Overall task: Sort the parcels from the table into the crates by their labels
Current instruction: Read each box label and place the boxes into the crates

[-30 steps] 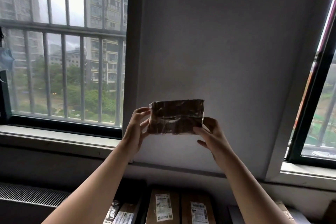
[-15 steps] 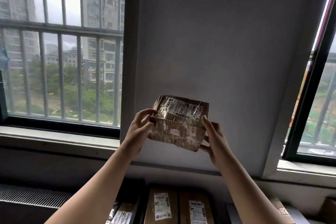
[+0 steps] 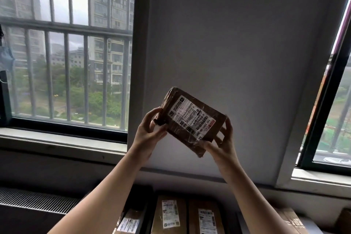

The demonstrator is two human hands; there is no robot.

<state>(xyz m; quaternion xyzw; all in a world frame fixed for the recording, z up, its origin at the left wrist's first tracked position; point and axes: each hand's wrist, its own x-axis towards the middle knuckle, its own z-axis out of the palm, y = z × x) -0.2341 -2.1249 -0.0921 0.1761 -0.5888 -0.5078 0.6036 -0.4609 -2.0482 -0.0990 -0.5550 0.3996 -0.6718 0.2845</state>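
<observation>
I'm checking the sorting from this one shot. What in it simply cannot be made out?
Head view only:
- Label on the held parcel: the print is too small and tilted to read.
- Labelled boxes below: cut off by the bottom edge.
- The parcel's far side: hidden by the parcel itself, with the left hand and right hand gripping its ends.
- Crates and table: none identifiable in frame.

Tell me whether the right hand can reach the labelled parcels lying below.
Probably not yet: the right hand grips the raised parcel together with the left hand. Once freed, nothing visibly blocks the way down to the lower parcels.
</observation>
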